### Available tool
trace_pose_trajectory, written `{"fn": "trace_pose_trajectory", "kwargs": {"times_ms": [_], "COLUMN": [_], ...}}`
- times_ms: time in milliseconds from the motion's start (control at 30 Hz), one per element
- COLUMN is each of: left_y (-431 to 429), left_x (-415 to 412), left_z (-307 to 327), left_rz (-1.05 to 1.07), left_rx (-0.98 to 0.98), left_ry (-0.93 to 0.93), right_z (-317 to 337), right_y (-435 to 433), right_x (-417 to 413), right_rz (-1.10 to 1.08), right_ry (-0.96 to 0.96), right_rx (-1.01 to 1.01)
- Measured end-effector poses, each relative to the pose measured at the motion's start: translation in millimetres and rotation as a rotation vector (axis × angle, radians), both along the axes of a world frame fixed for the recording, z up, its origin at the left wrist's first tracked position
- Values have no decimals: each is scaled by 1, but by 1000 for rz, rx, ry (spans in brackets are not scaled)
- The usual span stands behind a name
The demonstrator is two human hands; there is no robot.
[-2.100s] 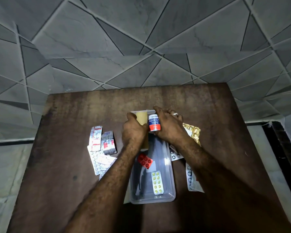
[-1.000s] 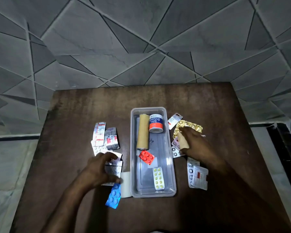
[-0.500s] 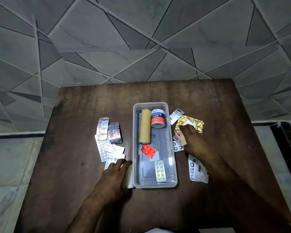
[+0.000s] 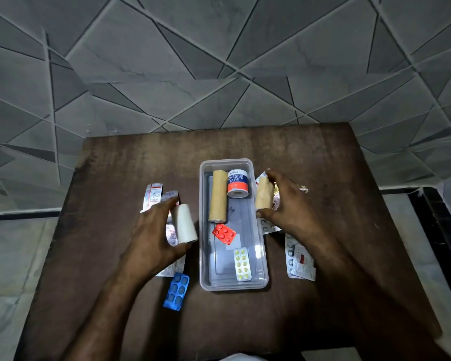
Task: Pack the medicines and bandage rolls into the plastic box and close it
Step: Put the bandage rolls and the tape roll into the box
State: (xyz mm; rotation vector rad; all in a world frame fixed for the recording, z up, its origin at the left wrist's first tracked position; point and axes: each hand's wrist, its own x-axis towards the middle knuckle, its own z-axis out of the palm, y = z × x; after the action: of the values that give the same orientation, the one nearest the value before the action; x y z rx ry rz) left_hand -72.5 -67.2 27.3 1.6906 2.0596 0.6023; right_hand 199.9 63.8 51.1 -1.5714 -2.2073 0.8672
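Two bandage rolls are in hand at once. The left hand (image 4: 154, 238) grips a white bandage roll (image 4: 184, 224) between thumb and curled fingers, just beside the left wall of the plastic box (image 4: 202, 256). The right hand (image 4: 289, 204) holds a short tan bandage roll (image 4: 263, 196) the same way, just beside the right wall.

Both rolls look light and soft and would likely give under pressure. A grip across the middle of the cylinder suits them, and a short drop into the box should do no harm.

Inside the open box lie a long tan roll (image 4: 218, 196), an adhesive tape roll (image 4: 238, 183), a red blister pack (image 4: 224, 233) and a strip of yellow tablets (image 4: 242, 264). Outside it are a blue blister pack (image 4: 176, 291) by the left forearm and silver strips (image 4: 300, 261) to the right. These look thin, flat and fairly stiff, so I judge a pinch at one edge the best hold. No lid shows.

Everything sits on a dark, worn wooden table (image 4: 115, 165), matte and probably not slippery. Grey tiles (image 4: 219, 61) with angled lines lie beyond it, and the light is dim.
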Motion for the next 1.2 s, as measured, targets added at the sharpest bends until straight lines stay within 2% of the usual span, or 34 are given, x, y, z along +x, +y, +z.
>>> {"fn": "trace_pose_trajectory", "kwargs": {"times_ms": [100,267,500,700,833,933,1000,1067,1133,1200], "left_y": [18,41,58,47,43,42,40,37,33,29], "left_x": [28,71,75,81,85,83,75,61,39,12], "left_z": [14,0,-27,-36,-41,-37,-36,-36,-41,-53], "left_rz": [-81,-233,-296,-328,-299,-297,-226,-30,237,461], "left_rx": [-39,-134,-241,-235,-157,-181,-132,22,125,87], "left_ry": [10,160,294,358,352,274,142,-32,-206,-272], "right_z": [-6,-24,-33,-41,-36,-27,-23,-25,-33,-45], "right_y": [-4,-5,-5,-7,-3,1,0,-3,-5,-10], "right_x": [-19,-32,-43,-40,-27,-12,1,19,36,52], "right_rz": [88,241,334,330,213,104,18,-92,-179,-229], "right_ry": [-146,-386,-540,-462,-263,-95,-1,47,0,-109], "right_rx": [-7,12,29,21,-52,-38,-23,-28,-50,-111]}}
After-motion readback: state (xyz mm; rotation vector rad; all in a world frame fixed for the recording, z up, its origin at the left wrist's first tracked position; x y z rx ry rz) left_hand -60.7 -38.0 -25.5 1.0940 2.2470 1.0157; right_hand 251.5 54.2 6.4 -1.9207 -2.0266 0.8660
